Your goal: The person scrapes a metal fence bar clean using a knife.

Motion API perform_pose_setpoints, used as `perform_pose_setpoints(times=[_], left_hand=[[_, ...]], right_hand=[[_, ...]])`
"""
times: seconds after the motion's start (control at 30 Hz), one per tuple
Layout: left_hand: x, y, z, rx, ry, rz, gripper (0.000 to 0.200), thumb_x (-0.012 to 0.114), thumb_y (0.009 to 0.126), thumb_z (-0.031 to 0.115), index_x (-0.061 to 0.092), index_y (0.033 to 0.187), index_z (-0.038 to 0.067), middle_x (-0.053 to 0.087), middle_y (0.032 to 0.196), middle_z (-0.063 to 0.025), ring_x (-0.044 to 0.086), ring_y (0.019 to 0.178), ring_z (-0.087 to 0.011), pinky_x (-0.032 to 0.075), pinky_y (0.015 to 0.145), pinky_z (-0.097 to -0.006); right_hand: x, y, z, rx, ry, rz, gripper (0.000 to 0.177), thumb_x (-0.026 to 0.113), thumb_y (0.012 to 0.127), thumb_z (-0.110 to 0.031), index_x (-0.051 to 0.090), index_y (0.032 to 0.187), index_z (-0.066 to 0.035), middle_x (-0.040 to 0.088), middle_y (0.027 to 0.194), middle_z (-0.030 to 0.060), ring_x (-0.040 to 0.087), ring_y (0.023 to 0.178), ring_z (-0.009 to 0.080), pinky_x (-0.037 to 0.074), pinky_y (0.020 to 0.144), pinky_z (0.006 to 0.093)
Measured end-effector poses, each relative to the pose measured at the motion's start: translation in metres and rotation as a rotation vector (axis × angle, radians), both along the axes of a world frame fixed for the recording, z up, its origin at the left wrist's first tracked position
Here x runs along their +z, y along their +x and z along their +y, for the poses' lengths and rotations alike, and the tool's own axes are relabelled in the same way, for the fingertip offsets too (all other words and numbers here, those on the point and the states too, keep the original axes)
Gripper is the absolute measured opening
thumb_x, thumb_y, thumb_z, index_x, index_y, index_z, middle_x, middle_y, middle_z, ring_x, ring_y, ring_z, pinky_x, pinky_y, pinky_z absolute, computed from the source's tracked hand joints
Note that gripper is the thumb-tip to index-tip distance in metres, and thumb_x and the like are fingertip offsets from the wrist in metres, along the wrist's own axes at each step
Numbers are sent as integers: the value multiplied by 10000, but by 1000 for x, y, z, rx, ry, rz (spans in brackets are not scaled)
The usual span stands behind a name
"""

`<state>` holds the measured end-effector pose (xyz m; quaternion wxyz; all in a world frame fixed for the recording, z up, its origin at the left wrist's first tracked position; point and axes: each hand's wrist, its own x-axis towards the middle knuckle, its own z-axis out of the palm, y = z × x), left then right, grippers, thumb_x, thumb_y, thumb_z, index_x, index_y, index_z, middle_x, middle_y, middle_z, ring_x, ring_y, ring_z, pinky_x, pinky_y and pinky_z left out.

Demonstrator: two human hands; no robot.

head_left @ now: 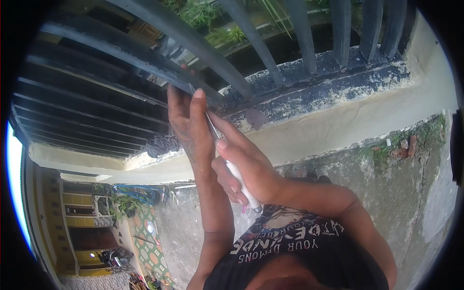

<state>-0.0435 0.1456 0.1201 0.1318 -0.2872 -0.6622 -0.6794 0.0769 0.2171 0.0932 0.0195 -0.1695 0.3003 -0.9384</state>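
My right hand (249,169) is closed round the white handle of a thin metal tool (238,178). The tool's narrow shaft runs up and left to the thumb of my left hand (191,116). That thumb presses the shaft near a dark metal bar (159,70) of the railing, and the left fingers reach behind the bar. The shaft's tip is hard to make out against the bar.
The railing stands on a low wall (309,130) with flaking dark paint on its ledge. A dark cloth (162,145) lies on the ledge at left. Below are concrete ground (357,179), brick pieces (401,151), plants (126,203) and a parked motorbike (115,257).
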Motion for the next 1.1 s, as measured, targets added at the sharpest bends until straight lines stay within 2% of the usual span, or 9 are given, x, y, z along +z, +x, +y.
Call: perform_pose_setpoints(times=[0.13,0.2,0.4,0.57,0.67,0.77,0.83,0.97,1.1], left_hand=[[-10,-6,-3,-36,-83,-25,563,591,949,92,460,1482,-34,550,1465,-167,496,1401,-274,401,1125,-369],[-1,-3,-1,-37,-77,-28,560,585,950,92,459,1481,-36,549,1466,-168,496,1400,-273,399,1128,-371],[-20,-7,-6,-64,-96,-40,545,586,956,97,471,1473,-32,534,1478,-160,482,1408,-265,385,1134,-365],[-7,-3,-4,-34,-64,-80,559,603,947,96,471,1477,-26,550,1462,-154,491,1401,-266,392,1125,-361],[-22,-6,-3,5,-80,-20,528,604,949,104,505,1452,-23,616,1351,-151,560,1262,-207,424,1046,-318],[-13,-1,0,-26,-92,-83,529,597,949,102,504,1455,-20,616,1336,-160,563,1221,-188,439,997,-302],[-12,-3,-3,-3,-116,-59,529,589,949,95,503,1459,-16,615,1337,-168,562,1238,-196,448,980,-301],[-25,-6,-5,5,-149,-13,547,587,952,98,485,1478,-10,588,1376,-183,541,1289,-215,438,1020,-313],[-27,-3,-3,10,-176,-43,558,593,942,75,481,1483,-5,579,1418,-139,533,1307,-213,436,1028,-315]], right_hand=[[-8,2,0,34,-124,-20,618,339,1110,-273,80,1647,-114,429,577,40,385,390,124,409,381,273],[-1,2,5,80,-149,3,663,348,1085,-320,50,1645,-128,437,576,28,422,369,120,408,359,274],[-14,1,-3,26,-102,-47,602,330,1112,-268,91,1649,-138,429,579,38,372,384,123,412,382,273],[-2,4,-1,74,-186,-59,587,325,1112,-272,115,1645,-143,434,586,40,379,383,129,420,383,276],[-17,-3,-7,32,-148,-40,591,341,1110,-279,125,1642,-140,433,585,39,380,383,131,424,383,285],[-13,2,-2,49,-188,-99,590,354,1109,-285,136,1641,-150,434,582,39,387,384,134,429,385,290],[-6,4,-1,73,-188,-91,587,344,1112,-288,129,1642,-158,434,581,39,385,384,134,426,386,289],[-30,0,-15,5,-126,-108,594,346,1114,-291,112,1642,-153,443,601,39,386,384,131,420,383,287],[-19,5,0,59,-163,-114,598,339,1116,-291,101,1640,-124,444,600,40,383,388,129,421,386,286]])
